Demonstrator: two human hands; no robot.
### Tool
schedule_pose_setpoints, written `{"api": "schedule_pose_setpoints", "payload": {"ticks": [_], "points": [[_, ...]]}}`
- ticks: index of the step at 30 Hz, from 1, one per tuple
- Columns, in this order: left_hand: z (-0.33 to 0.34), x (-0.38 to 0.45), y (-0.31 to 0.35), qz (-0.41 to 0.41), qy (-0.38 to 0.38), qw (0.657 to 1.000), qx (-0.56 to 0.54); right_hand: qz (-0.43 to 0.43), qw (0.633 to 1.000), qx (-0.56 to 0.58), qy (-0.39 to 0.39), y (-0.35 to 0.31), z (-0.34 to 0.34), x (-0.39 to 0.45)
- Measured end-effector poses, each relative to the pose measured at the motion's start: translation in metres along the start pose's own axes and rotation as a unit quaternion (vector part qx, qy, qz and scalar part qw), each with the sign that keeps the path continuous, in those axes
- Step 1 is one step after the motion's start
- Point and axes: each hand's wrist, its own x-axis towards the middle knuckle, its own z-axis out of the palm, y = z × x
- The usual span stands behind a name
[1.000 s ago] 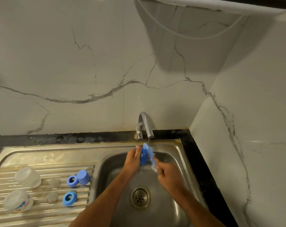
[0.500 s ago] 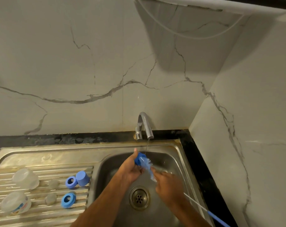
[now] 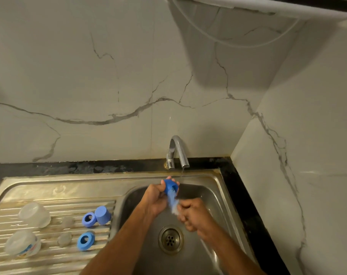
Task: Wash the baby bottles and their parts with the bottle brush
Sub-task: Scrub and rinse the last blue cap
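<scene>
Left hand (image 3: 158, 197) first: I see its fingers curled tight round a blue bottle cap (image 3: 170, 187), holding it up over the sink (image 3: 212, 175), near the thin stream from the tap (image 3: 177, 151). Half a second ago the cap sat lower in that hand. Now it is lifted closer to the water and turned so its open side faces the brush.

On the far left, on the ribbed drainboard (image 3: 49, 261), two clear bottles (image 3: 34, 214) lie on their sides. Next to them are two small clear teats (image 3: 67, 222). Then come two blue rings (image 3: 88, 219) and one more blue cap (image 3: 102, 215). None of them have moved.

Moving right, the bottle brush (image 3: 173, 204) pokes into the cap I hold. Its bristles look blurry, so I think it is scrubbing fast.

My right hand (image 3: 190, 215) is wrapped tight round the brush, just below the bristles. A moment ago the long handle showed behind this hand. Now I cannot see it.

I think this cap is nearly scrubbed. The parts on the drainboard may be waiting their turn, but I cannot tell which ones are clean.
</scene>
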Motion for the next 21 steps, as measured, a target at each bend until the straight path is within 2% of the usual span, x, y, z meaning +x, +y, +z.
{"api": "schedule_pose_setpoints", "payload": {"ticks": [1, 3, 5, 7, 10, 12, 14, 16, 19, 21], "points": [[-0.002, 0.0, 0.001, 0.004, 0.003, 1.0, 0.001, -0.048, 0.99, -0.129, 0.017, 0.006, 0.0, 0.001], [-0.004, -0.002, -0.004, 0.013, 0.001, 1.0, 0.018, -0.087, 0.936, -0.338, 0.033, 0.01, -0.01, 0.007], [-0.004, -0.003, -0.012, 0.017, 0.008, 0.999, 0.032, -0.078, 0.921, -0.378, 0.059, -0.001, -0.014, 0.011], [-0.004, -0.003, -0.018, 0.012, 0.019, 1.0, 0.022, -0.094, 0.942, -0.322, 0.018, -0.012, -0.007, 0.005], [-0.007, -0.001, -0.016, 0.008, 0.013, 1.0, -0.005, -0.045, 0.996, -0.072, -0.036, -0.019, -0.01, -0.009], [-0.006, 0.0, -0.013, 0.013, -0.005, 1.0, -0.017, 0.033, 0.995, 0.09, -0.042, -0.017, -0.019, -0.009], [-0.004, 0.001, -0.012, 0.017, -0.021, 1.0, 0.006, 0.074, 0.98, 0.179, -0.044, -0.018, -0.019, -0.005], [-0.003, 0.0, -0.013, 0.014, -0.003, 0.998, 0.063, 0.082, 0.983, 0.162, -0.02, -0.017, -0.014, -0.004], [-0.009, 0.005, -0.008, 0.018, 0.034, 0.987, 0.154, 0.028, 0.999, 0.013, 0.037, -0.013, -0.01, -0.006], [-0.005, 0.006, -0.004, 0.019, 0.045, 0.98, 0.194, -0.017, 0.996, -0.074, 0.056, -0.009, -0.009, -0.001]]}}
